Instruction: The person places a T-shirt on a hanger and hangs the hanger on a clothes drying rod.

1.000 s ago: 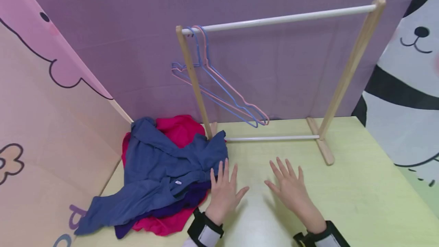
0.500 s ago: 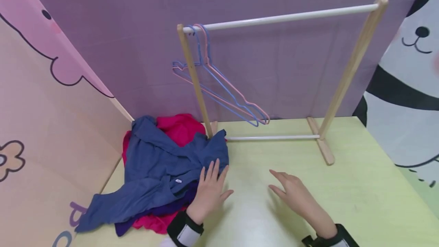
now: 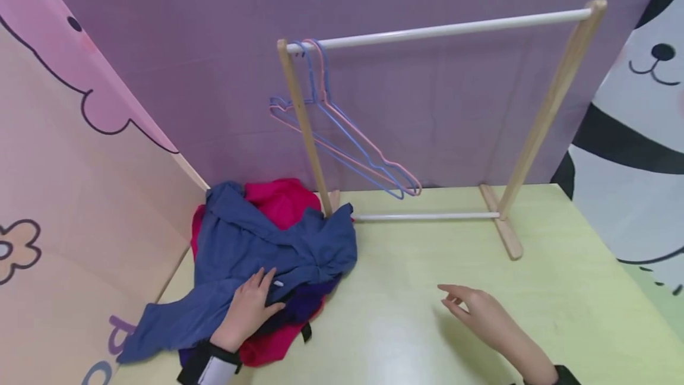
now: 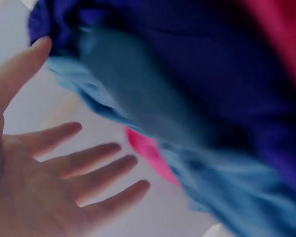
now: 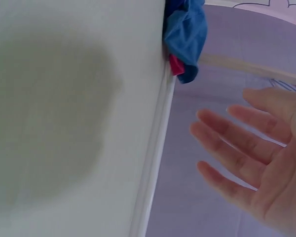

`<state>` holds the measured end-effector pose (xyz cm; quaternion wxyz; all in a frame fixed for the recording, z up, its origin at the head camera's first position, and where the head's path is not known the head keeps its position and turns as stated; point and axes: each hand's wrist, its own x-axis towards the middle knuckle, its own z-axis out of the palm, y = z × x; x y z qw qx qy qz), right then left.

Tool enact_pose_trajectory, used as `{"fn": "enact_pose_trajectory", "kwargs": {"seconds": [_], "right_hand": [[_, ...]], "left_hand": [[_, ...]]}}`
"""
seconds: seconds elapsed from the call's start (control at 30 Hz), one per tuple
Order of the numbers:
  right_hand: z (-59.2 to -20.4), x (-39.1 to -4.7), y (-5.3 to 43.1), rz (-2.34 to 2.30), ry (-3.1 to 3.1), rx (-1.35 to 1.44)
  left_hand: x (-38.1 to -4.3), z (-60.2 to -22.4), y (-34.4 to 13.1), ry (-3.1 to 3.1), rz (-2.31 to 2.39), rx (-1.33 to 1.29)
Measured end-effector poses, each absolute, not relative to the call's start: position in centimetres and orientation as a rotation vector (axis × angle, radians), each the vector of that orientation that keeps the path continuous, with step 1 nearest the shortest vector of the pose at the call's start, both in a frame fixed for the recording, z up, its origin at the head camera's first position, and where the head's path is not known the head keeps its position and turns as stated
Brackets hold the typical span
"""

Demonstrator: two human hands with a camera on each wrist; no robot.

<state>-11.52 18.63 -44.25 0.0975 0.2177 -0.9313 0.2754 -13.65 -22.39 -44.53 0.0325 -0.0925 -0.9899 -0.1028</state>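
Observation:
A blue garment [image 3: 240, 254] with long sleeves lies crumpled on top of a pile at the left of the table. Under it show a dark purple garment [image 3: 304, 302] and red-pink clothes [image 3: 280, 195]. My left hand [image 3: 246, 311] is over the blue garment's front edge, fingers spread. In the left wrist view that hand [image 4: 44, 177] has straight, parted fingers beside the blurred cloth and holds nothing. My right hand [image 3: 472, 308] hovers above the table right of the pile, its fingers loosely bent and holding nothing; the right wrist view shows the same relaxed hand [image 5: 251, 153].
A rack with wooden posts [image 3: 550, 111] and a white top bar [image 3: 454, 30] stands at the back of the table [image 3: 406, 314]. Several blue and pink hangers [image 3: 369, 153] hang at its left end. A pink wall panel [image 3: 96, 195] borders the pile on the left.
My left hand has moved left and down, from the pile's right edge to over the blue garment. My right hand has shifted slightly right and down, its fingers now less spread.

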Motion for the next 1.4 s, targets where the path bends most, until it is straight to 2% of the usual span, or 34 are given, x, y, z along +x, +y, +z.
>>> {"fn": "enact_pose_trajectory", "kwargs": {"seconds": [0.43, 0.77, 0.93, 1.4], "right_hand": [[-45.5, -11.1, 20.2, 0.856, -2.807, 0.679], [-45.7, -11.1, 20.5, 0.896, -2.823, 0.690], [-45.5, -11.3, 20.6, 0.921, -2.835, 0.696], [-44.8, -11.3, 21.0, 0.931, -2.850, 0.706]], "left_hand": [[-14.3, -45.4, -26.3, -3.155, -0.525, -0.094], [-14.4, -44.8, -26.7, -2.989, -0.544, -0.210], [-15.3, -43.3, -26.9, -2.892, -0.594, -0.216], [-17.9, -37.1, -26.1, -2.639, -0.638, -0.481]]}}
